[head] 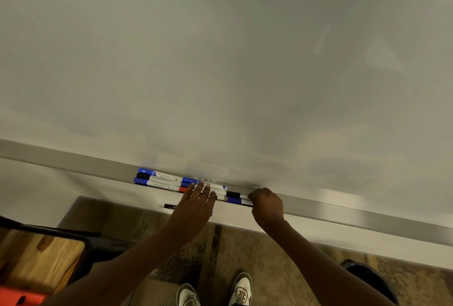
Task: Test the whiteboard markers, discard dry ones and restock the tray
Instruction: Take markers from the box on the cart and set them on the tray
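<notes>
Resting on the markers [161, 180] at lower centre, the left grip [196, 204] lies open, fingers straight. The right grip [266, 204] curls round a blue-capped marker [234, 200].

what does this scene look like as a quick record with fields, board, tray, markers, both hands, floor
whiteboard: no writing, only faint smears
tray: grey ledge along the board's lower edge
left group: capped markers side by side, blue and black caps, one red part showing
right pair: one black-capped marker, one blue-capped, lying in the tray
left hand: flat, fingers straight, over the middle markers
right hand: fingers curled round the right pair's ends
floor: dark bin at right, wooden surface at left
</notes>
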### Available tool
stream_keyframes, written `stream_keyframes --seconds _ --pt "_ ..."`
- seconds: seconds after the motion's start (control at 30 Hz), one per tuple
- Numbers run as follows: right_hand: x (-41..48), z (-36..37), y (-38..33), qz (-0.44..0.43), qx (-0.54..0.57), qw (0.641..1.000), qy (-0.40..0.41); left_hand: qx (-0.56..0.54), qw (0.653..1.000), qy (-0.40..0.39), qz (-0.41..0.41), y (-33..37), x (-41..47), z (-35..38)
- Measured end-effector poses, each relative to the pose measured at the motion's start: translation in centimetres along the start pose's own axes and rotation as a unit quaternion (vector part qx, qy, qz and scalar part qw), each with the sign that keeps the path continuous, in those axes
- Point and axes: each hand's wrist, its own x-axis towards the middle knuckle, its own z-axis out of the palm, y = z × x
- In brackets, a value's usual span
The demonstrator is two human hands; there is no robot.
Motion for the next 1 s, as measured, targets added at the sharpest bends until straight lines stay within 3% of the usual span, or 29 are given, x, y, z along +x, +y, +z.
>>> stream_keyframes --seconds 0.17,0.37,0.5,0.6,0.7,0.8,0.9,0.97,1.0 --pt "-0.3 0.3 0.0 0.002 0.016 1.000 0.003 -0.002 1.000 -0.020 -0.001 0.1 0.2 -0.1" --pt "-1.2 0.6 -2.5 -0.058 0.117 0.985 0.109 0.015 0.999 0.013 -0.031 0.8 0.1 -2.3" --pt "-3.2 1.4 -6.6 -0.042 0.183 0.982 0.007 0.003 0.996 0.013 -0.084 1.4 0.5 -4.3" --pt "-4.3 1.0 -8.9 0.005 0.326 0.937 -0.127 0.025 0.997 -0.005 -0.069 2.3 0.6 -5.1" --pt "-5.3 0.5 -10.4 0.015 0.401 0.909 -0.114 0.006 0.995 -0.017 -0.094 3.4 1.1 -6.2" --pt "-5.1 0.1 -11.3 0.053 0.435 0.889 -0.132 -0.052 0.992 0.051 -0.107 3.6 0.4 -6.3" --pt "-4.9 0.0 -11.8 0.082 0.454 0.881 -0.103 -0.090 0.986 0.127 -0.061 3.5 0.0 -6.3" --pt "-5.1 -0.2 -11.4 0.105 0.474 0.869 -0.097 -0.094 0.988 0.110 -0.054 3.3 0.4 -6.7" --pt "-5.3 -0.7 -11.3 0.125 0.506 0.845 -0.115 -0.098 0.990 0.091 -0.053 3.4 0.6 -6.8"
